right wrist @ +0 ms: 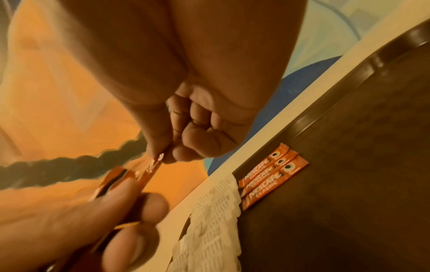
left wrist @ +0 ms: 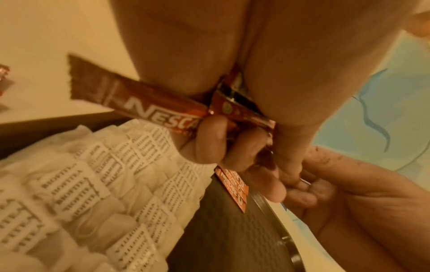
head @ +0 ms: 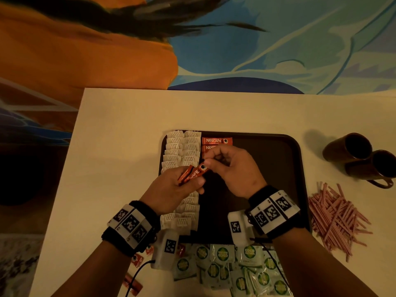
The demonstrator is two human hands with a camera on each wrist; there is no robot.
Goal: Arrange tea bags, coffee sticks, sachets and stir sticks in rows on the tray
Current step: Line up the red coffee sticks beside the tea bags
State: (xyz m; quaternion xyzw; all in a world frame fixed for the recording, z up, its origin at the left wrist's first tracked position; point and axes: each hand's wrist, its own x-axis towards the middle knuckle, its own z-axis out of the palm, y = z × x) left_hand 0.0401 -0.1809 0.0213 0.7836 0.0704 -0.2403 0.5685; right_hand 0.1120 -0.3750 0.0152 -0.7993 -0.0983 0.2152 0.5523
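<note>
My left hand (head: 182, 183) grips a small bundle of red coffee sticks (head: 192, 174) above the tray's left side; the same bundle (left wrist: 163, 108) shows in the left wrist view. My right hand (head: 216, 161) pinches the end of one stick (right wrist: 154, 165) of that bundle between thumb and forefinger. On the dark brown tray (head: 278, 168), white tea bags (head: 182, 146) lie in two columns along the left. Three coffee sticks (right wrist: 272, 176) lie side by side next to them at the top. The hands hide the middle tea bags.
Green-and-white sachets (head: 231, 266) are heaped in front of the tray. Pink stir sticks (head: 336, 217) lie piled at the right, with two dark mugs (head: 362, 159) behind them. A few loose coffee sticks (head: 137, 259) lie under my left wrist. The tray's right part (head: 267, 189) is bare.
</note>
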